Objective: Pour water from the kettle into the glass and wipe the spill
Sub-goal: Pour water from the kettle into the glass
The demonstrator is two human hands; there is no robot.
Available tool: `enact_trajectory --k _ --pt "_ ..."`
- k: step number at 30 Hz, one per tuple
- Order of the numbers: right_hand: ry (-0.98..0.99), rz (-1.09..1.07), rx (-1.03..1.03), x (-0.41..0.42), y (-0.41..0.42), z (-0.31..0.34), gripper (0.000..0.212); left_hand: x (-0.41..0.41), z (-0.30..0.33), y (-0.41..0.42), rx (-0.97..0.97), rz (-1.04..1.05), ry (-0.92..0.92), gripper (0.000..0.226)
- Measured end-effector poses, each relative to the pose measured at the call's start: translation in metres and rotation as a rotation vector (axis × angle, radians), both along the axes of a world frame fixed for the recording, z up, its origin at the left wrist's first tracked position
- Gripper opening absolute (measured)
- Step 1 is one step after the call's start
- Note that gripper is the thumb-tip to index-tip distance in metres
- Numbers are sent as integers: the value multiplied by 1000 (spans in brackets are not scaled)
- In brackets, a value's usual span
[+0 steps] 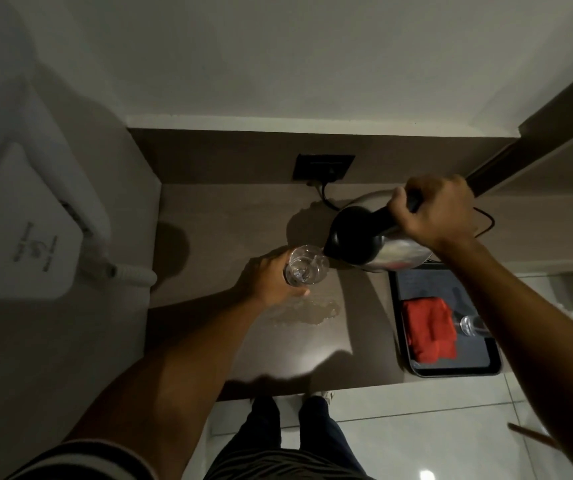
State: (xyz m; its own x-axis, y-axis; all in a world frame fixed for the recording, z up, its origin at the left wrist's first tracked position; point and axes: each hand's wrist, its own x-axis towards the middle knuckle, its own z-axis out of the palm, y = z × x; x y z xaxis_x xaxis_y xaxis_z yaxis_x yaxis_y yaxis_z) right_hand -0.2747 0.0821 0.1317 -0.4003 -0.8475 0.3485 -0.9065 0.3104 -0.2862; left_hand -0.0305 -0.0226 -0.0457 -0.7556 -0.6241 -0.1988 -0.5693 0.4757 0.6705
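Note:
A steel kettle (390,252) with a black lid and handle hangs tilted over the brown counter (229,216), its spout touching the rim of a clear glass (306,265). My right hand (434,211) grips the kettle's black handle. My left hand (271,280) holds the glass from the left side, just above the counter. Water shows inside the glass. A puddle of spilled water (312,311) lies on the counter just in front of the glass. A folded red cloth (428,329) rests on a dark tray (451,370) to the right.
A second clear glass (470,325) lies on the tray beside the cloth, partly behind my right forearm. A black wall socket (323,167) with a cable sits at the back. A white wall-mounted appliance (18,220) hangs at the left. My legs stand on the tiled floor (434,427).

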Motion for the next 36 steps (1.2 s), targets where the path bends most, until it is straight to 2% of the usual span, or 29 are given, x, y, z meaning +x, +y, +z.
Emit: enact_trajectory --k 5,15,36 --pt "172 95 8 6 -6 9 43 0 2 1 -17 1 3 88" --pt "338 153 25 9 -8 25 44 0 3 0 -24 -11 -15 91" --pt "381 141 101 2 -6 62 53 1 7 0 1 -22 -7 92"
